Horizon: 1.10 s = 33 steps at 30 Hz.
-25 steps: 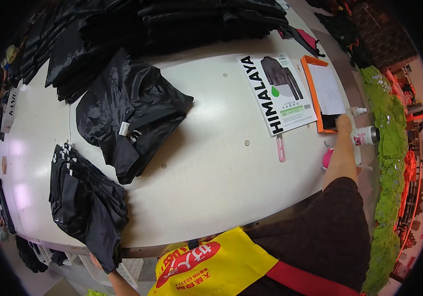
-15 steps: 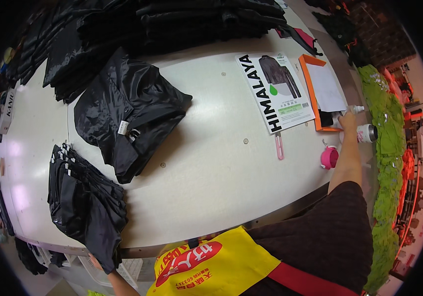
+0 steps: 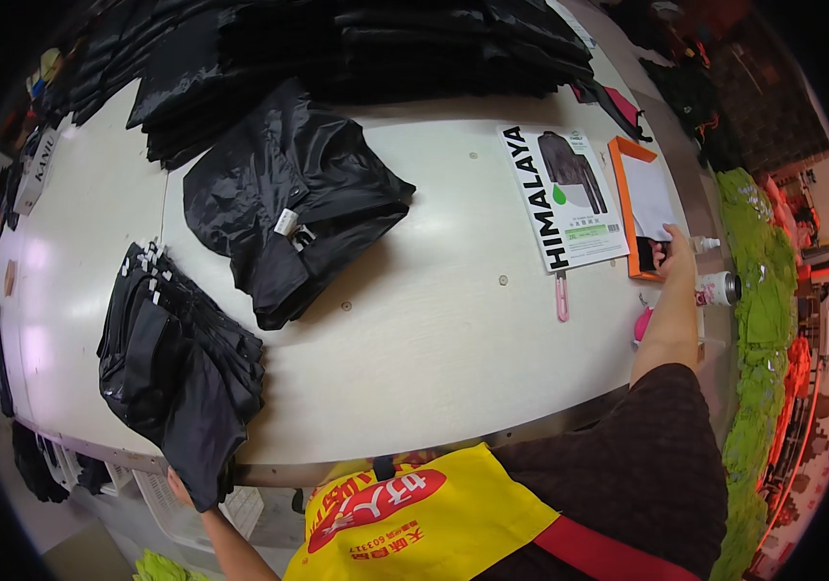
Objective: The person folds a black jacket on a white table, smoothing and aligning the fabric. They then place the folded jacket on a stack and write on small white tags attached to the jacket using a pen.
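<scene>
At the near left table edge, a fanned stack of black garments (image 3: 177,363) with small white tags along its far end hangs partly over the edge. My left hand (image 3: 180,486) grips its overhanging end, most of the fingers hidden behind the cloth. Far to the right, my right hand (image 3: 668,256) dips into the near end of an orange tray (image 3: 624,203). Its fingers curl beside the corner of a white paper sheet (image 3: 648,194); what they pinch is too small to make out. A crumpled black garment (image 3: 288,198) with a white label lies on the table between.
Tall piles of folded black garments (image 3: 366,48) line the far edge. Beside the tray are a printed package sheet (image 3: 574,194), a pink cutter (image 3: 561,298), a pink round object (image 3: 643,324) and a bottle (image 3: 719,288). Green garments (image 3: 753,339) lie beyond the right edge.
My right hand has moved slightly nearer within the tray, its fingers now curled by the paper's corner. My left hand still grips the stack. The whole view has shifted a little.
</scene>
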Available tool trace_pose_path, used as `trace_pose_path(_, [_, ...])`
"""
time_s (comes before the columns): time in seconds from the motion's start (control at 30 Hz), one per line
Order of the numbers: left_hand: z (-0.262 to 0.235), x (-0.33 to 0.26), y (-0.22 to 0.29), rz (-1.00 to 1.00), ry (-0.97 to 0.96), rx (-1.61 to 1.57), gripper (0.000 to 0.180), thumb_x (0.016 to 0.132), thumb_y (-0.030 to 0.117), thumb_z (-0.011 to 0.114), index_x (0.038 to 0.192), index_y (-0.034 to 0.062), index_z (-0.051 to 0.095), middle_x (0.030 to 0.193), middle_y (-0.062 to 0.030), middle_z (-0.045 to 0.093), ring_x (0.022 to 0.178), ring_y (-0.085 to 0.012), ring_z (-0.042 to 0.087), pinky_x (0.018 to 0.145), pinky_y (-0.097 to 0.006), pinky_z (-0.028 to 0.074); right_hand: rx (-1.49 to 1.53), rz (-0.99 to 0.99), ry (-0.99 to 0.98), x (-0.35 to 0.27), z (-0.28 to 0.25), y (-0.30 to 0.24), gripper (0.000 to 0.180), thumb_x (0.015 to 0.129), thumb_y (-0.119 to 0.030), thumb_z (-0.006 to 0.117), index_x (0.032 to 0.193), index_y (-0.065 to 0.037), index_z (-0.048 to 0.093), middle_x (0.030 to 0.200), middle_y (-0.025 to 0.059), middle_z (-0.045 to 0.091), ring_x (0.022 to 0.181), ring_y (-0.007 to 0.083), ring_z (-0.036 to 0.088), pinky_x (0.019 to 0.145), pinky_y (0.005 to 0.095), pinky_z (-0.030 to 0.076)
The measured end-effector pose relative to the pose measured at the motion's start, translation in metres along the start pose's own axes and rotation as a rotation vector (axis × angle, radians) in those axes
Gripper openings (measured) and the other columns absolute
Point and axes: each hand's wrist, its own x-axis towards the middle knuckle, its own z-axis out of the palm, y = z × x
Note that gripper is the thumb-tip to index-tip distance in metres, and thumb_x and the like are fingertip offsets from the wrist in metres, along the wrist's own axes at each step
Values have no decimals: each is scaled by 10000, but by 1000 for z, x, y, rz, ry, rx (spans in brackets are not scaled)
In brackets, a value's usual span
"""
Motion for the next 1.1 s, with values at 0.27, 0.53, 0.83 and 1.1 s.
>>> trace_pose_path(0.27, [5,-5,44,-279,13,-169,513,914,452,502,1161,7,568,1080,-134,624,920,-264,598,833,-342,462,-113,11,216,73,-34,24,248,811,-163,679,686,-121,469,535,-28,452,378,37,389,296,147,215])
trace_pose_path(0.53, [14,-8,55,-324,-63,-466,379,963,346,450,1069,9,588,1011,-101,628,905,-199,585,822,-310,457,-538,243,96,-19,-62,16,365,781,-389,715,872,-75,554,745,98,598,443,46,465,340,191,324])
trace_pose_path(0.83, [2,-12,83,-466,-225,-742,415,982,378,411,1112,21,579,773,31,541,670,-50,451,602,-205,385,-1450,-164,119,-85,-84,42,287,775,-206,664,576,-79,500,471,47,427,364,147,384,338,319,252])
trace_pose_path(1.1, [-54,21,89,-492,-251,-792,369,962,343,469,1153,36,539,799,3,574,676,-69,521,573,-189,405,-375,-390,-467,-294,44,124,264,917,-312,479,951,-67,572,652,-38,466,500,56,385,420,203,307])
